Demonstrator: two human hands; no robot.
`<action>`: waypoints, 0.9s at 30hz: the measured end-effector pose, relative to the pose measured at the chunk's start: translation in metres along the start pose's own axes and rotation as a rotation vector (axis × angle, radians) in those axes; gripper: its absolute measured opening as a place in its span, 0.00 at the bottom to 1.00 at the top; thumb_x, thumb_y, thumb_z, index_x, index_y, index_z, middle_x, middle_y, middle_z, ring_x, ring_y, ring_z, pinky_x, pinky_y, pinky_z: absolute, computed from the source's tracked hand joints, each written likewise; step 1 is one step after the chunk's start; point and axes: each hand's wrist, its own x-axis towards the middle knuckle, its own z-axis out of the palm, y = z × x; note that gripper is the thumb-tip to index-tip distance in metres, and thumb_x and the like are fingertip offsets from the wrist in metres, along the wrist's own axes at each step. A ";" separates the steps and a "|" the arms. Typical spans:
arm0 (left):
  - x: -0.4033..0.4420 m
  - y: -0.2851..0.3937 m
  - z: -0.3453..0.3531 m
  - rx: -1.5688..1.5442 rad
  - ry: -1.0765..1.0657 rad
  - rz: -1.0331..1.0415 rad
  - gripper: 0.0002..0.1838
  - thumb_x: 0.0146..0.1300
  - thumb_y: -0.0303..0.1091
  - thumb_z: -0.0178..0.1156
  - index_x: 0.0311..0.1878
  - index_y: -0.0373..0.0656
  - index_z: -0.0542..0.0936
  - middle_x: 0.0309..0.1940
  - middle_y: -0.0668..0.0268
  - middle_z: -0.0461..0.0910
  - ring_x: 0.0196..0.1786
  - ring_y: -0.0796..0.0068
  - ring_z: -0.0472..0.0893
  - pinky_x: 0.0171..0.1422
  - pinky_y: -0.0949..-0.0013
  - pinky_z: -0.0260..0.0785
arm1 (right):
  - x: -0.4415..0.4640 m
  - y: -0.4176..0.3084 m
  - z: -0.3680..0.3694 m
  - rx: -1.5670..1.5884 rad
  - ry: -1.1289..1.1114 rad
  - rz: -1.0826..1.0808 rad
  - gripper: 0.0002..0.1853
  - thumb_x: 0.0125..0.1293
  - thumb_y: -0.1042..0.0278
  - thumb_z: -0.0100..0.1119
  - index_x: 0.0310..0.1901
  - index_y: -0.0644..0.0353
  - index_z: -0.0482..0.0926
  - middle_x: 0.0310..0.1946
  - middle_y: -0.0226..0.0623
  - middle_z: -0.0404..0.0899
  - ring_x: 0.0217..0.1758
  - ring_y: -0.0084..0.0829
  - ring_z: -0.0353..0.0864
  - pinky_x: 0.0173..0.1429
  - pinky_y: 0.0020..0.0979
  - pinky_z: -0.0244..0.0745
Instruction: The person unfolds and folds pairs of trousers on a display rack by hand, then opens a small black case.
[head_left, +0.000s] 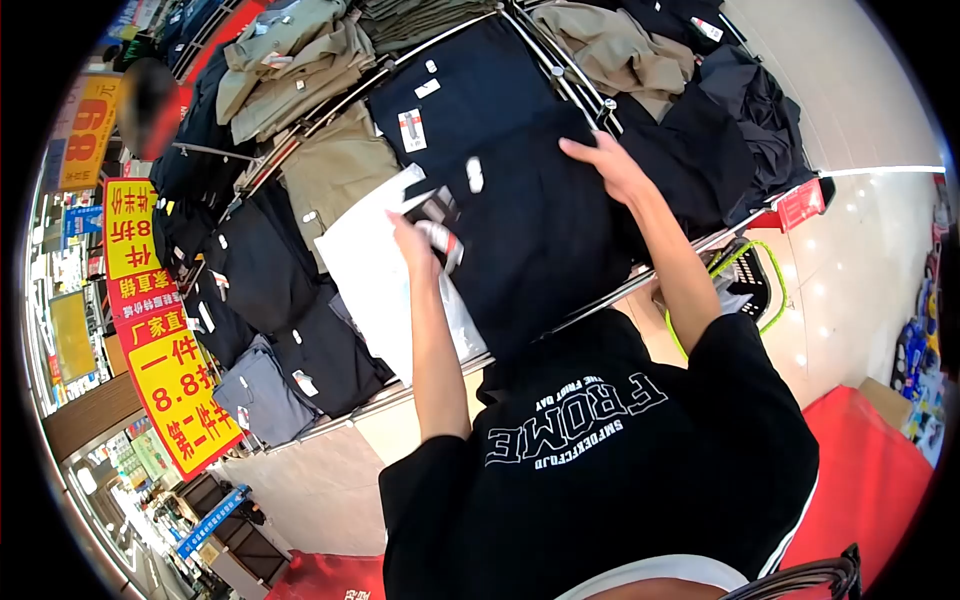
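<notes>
A folded black garment [535, 230] with a white sticker and hanging tags [440, 238] lies across the front of a display rack. My left hand [415, 245] is at its left edge beside the tags, fingers closed on that edge, over a white sheet or bag [365, 260]. At the far right corner of the same garment, my right hand [615, 168] grips the cloth, its thumb on top and other fingers partly hidden. Behind it lies another dark garment [470, 95] with a price tag.
Metal rails [325, 118] divide the rack. Khaki garments [340, 165] and black trousers [265, 255] are stacked left, more dark clothes [690, 150] right. A green-rimmed basket [780, 300] stands below the right side. Red-yellow signs [175, 370] hang at the left.
</notes>
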 end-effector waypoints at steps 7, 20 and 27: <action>0.037 -0.041 0.008 0.495 -0.240 -0.020 0.24 0.60 0.37 0.64 0.50 0.24 0.73 0.43 0.55 0.80 0.44 0.69 0.79 0.51 0.70 0.70 | 0.070 0.058 -0.050 -0.358 0.160 0.269 0.21 0.57 0.56 0.68 0.43 0.67 0.80 0.38 0.41 0.82 0.40 0.32 0.82 0.47 0.31 0.77; -0.008 -0.073 -0.012 0.328 0.177 0.241 0.10 0.64 0.34 0.60 0.39 0.35 0.74 0.33 0.64 0.76 0.37 0.78 0.75 0.46 0.73 0.68 | 0.019 0.107 -0.001 -1.084 0.507 -0.460 0.34 0.56 0.61 0.67 0.61 0.66 0.63 0.58 0.54 0.65 0.62 0.51 0.64 0.66 0.41 0.60; -0.107 -0.108 -0.041 0.457 -0.016 0.016 0.14 0.65 0.38 0.60 0.38 0.34 0.76 0.28 0.67 0.76 0.33 0.81 0.73 0.39 0.75 0.66 | -0.050 0.133 0.009 -1.089 0.454 -0.516 0.33 0.56 0.65 0.65 0.61 0.67 0.62 0.59 0.53 0.64 0.63 0.53 0.61 0.68 0.43 0.57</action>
